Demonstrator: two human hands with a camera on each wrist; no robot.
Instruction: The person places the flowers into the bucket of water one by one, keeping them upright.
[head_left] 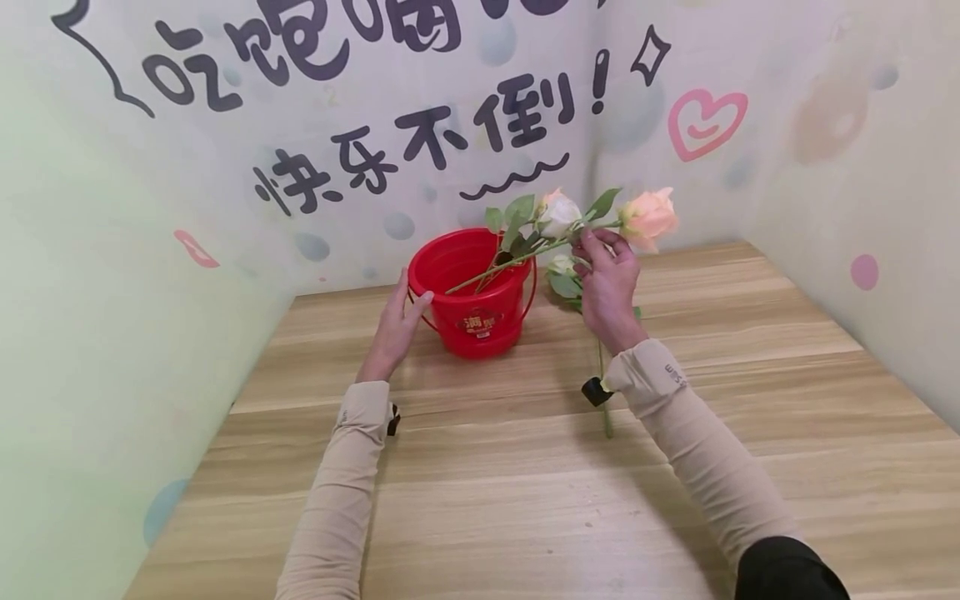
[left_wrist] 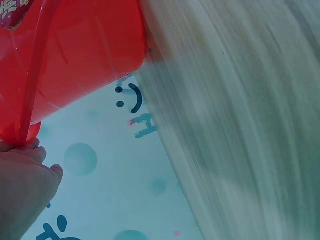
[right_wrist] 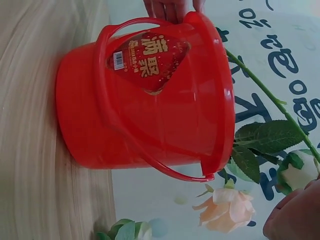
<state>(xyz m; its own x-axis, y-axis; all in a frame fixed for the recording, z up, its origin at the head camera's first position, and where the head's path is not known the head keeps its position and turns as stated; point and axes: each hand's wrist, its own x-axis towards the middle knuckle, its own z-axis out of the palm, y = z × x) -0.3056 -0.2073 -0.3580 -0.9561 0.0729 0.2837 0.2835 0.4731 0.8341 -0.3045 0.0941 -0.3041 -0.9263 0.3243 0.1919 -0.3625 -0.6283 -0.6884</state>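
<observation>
A red bucket (head_left: 483, 321) stands upright on the table with its handle hanging down. My left hand (head_left: 393, 327) rests against the bucket's left side at the rim, thumb stretched along the front. Above and right of the bucket, my right hand (head_left: 609, 283) pinches the stem of a peach rose (head_left: 649, 219) whose lower end slants over the bucket's mouth. Beside that stem are a white rose (head_left: 559, 216) and another peach rose (right_wrist: 225, 210); their stems overlap near the rim. Another white rose (head_left: 562, 265) lies on the table, partly hidden behind my right hand.
The wooden table (head_left: 480, 492) meets a printed wall (head_left: 375, 225) close behind the bucket. A stem (head_left: 608, 425) of the lying rose points toward the front edge, under the right wrist. A black wrist camera (head_left: 597, 392) hangs above it.
</observation>
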